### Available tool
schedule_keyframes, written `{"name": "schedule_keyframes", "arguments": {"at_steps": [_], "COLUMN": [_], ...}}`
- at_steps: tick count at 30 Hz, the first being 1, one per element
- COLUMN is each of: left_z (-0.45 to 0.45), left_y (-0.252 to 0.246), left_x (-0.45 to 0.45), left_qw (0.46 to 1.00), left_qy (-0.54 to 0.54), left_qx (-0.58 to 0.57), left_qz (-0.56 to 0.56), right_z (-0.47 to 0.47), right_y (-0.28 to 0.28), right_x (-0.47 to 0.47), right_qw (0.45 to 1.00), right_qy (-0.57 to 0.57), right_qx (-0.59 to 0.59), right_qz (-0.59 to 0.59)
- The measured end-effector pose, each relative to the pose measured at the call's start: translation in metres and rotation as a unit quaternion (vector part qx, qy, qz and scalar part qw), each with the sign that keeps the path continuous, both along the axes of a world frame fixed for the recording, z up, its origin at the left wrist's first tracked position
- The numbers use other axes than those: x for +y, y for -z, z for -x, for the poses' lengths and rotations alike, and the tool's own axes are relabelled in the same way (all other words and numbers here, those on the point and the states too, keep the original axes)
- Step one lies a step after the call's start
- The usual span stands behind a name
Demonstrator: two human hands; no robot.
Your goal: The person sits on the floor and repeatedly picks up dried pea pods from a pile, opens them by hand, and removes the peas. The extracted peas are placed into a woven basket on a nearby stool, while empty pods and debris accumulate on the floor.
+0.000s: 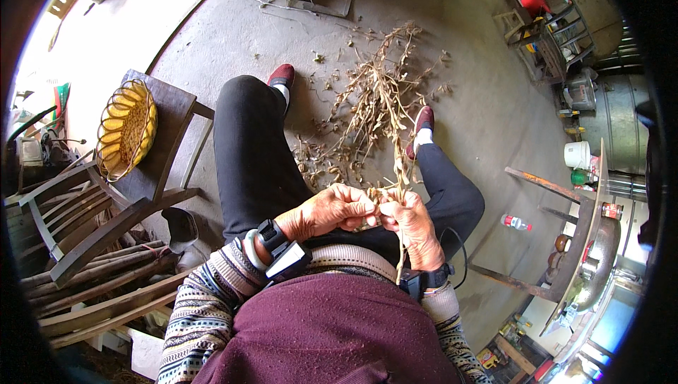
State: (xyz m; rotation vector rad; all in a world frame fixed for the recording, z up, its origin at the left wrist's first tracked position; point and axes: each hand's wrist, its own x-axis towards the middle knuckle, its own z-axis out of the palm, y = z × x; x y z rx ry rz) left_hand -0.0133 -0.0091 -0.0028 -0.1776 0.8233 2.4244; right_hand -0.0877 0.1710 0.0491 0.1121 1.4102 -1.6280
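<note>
My right hand is closed around a long dried bean stalk. Its lower end hangs past my wrist, and its podded top reaches down between my knees. My left hand meets it at my lap, thumb and fingers pinched on what looks like a dried pod; the fingers hide most of it. A heap of dried bean plants lies on the floor between my feet. Loose empty-looking pods are scattered nearer to me. To my left, a yellow woven basket contains pale beans.
The basket rests on a wooden chair. Behind it are a slatted chair, stacked wooden poles and a rubber boot. On my right, a plastic bottle lies by a wooden table frame. A wooden frame lies ahead.
</note>
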Motion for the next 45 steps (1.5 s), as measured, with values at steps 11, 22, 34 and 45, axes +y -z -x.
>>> {"name": "schedule_keyframes", "arguments": {"at_steps": [11, 22, 34, 45], "left_z": [-0.003, -0.003, -0.002, -0.003], "left_y": [0.009, 0.012, 0.002, 0.002], "left_x": [0.004, 0.005, 0.002, -0.003], "left_qw": [0.994, 0.979, 0.982, 0.984], "left_qy": [-0.004, -0.01, 0.013, 0.013], "left_qx": [-0.012, -0.026, -0.041, 0.01], "left_qz": [-0.107, -0.2, -0.183, -0.18], "right_z": [0.003, 0.003, 0.004, 0.007], "right_y": [-0.006, 0.002, -0.01, -0.023], "right_x": [0.0, 0.006, 0.006, 0.003], "right_qw": [0.998, 0.993, 0.997, 0.996], "right_qy": [0.013, 0.054, 0.045, 0.058], "right_qx": [-0.055, -0.107, -0.063, -0.067], "right_qz": [0.003, 0.015, 0.002, 0.005]}}
